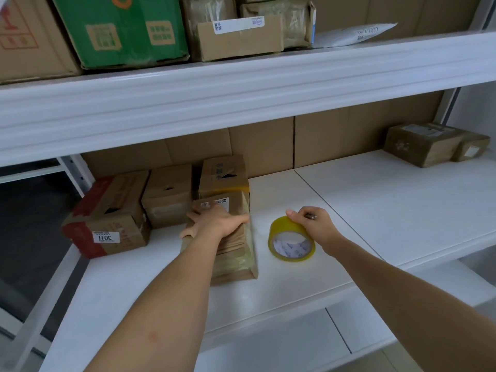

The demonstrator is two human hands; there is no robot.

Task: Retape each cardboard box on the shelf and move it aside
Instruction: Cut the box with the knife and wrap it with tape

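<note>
A long, tape-wrapped cardboard box (pixel 236 253) lies on the white shelf (pixel 362 210), its far end against other boxes. My left hand (pixel 214 221) lies on top of it with fingers spread, thumb at its right edge. A yellow tape roll (pixel 291 241) stands on edge to the right of the box. My right hand (pixel 311 224) holds the roll at its top, fingers curled over the rim.
Three more boxes sit at the back left: a red-edged one (pixel 107 218), a middle one (pixel 166 197) and a taller one (pixel 224 178). Two taped boxes (pixel 426 143) stand at the far right. The upper shelf holds a green box (pixel 120 28) and several parcels.
</note>
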